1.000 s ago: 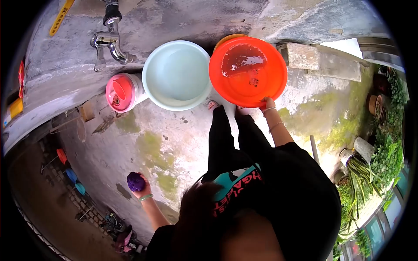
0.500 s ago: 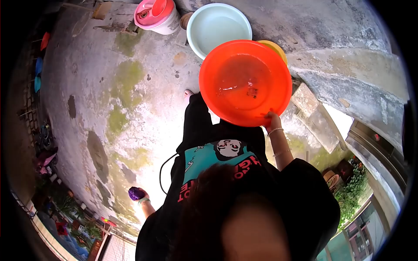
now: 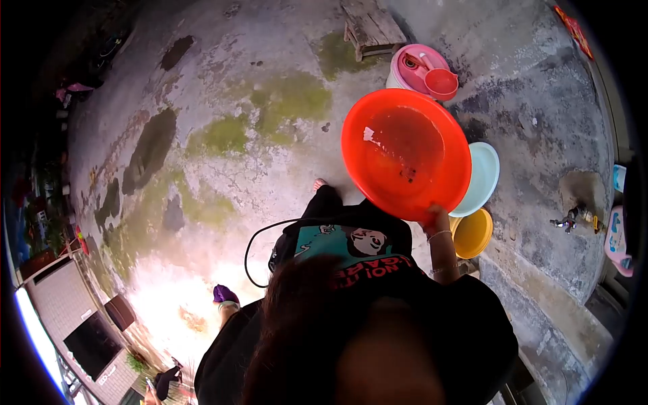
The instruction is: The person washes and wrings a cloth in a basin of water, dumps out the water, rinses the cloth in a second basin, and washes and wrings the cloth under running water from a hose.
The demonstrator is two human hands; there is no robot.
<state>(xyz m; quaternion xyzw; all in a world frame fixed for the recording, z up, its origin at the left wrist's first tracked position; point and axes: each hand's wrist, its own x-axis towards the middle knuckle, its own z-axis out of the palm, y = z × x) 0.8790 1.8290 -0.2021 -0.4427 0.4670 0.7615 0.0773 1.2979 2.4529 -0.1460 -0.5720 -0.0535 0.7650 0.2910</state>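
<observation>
Nearest is the person's black shirt (image 3: 459,317), with a printed picture on the front; a thin black cable (image 3: 251,246) loops out to its left. Out to the left, the left hand (image 3: 228,306) holds a bunched purple cloth (image 3: 225,294); the hand shows small, but it appears wrapped round the lower part of the bundle, and the exact place of each finger cannot be told. To the right, the right hand (image 3: 430,219) grips the near rim of a red basin (image 3: 368,158), its fingers closed on the edge.

The basin is held up in front of the body. Water (image 3: 412,131) lies in it, mostly toward the far side, with small dark marks on the bottom. Beyond the legs a bare foot (image 3: 319,183) shows on the concrete ground (image 3: 223,74), which has green mossy patches (image 3: 287,111).

Right of the red basin, a yellow tub (image 3: 472,234) stands just beside a pale blue basin (image 3: 482,179), which the red one partly hides. A tap (image 3: 570,221) is farther right. Beyond the red basin is a pink-lidded bucket (image 3: 403,77) with a pink ladle (image 3: 442,84) on top, and farther still a wooden bench (image 3: 370,27).
</observation>
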